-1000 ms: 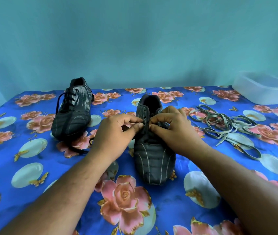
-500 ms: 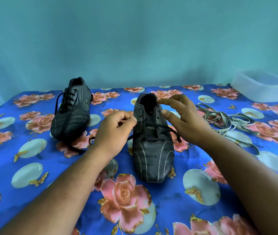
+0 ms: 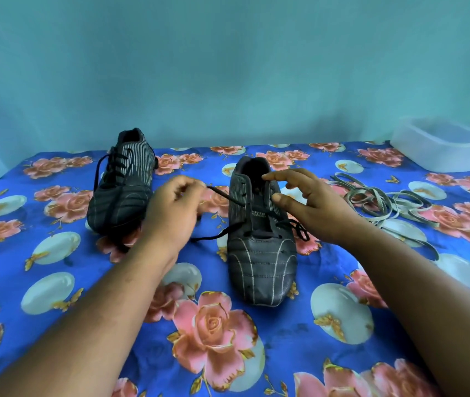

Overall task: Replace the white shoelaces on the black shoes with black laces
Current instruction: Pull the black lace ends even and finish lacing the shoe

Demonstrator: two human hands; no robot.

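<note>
Pulling away from the shoe since a second ago, when both hands pinched together over its tongue, my left hand now sits out to the left of the near shoe with its fingers pinching one end of the black lace, a thin round cord drawn taut from the upper eyelets. A second stretch of that lace runs from the lower eyelets under my left wrist, and the other end lies in loose loops on the cloth beneath my right palm. My right hand has lifted and spread; its fingers are released, holding nothing, index tip hovering over the shoe's open collar and thumb beside the right row of eyelets.

The near shoe stands between my two hands, toe toward me: matte black leather, pale stitched lines curving over a rounded toe, fine ribbed stripes along the sides. Beyond my left fingers the far shoe stands already laced in black, with the same ribbing. Right of my right fingers the white laces, flat woven tape, lie in a tangled heap. Past them a translucent rectangular plastic tub sits at the far corner. Everything rests on a glossy blue cloth printed with pink roses and pale ovals, covering the surface.
</note>
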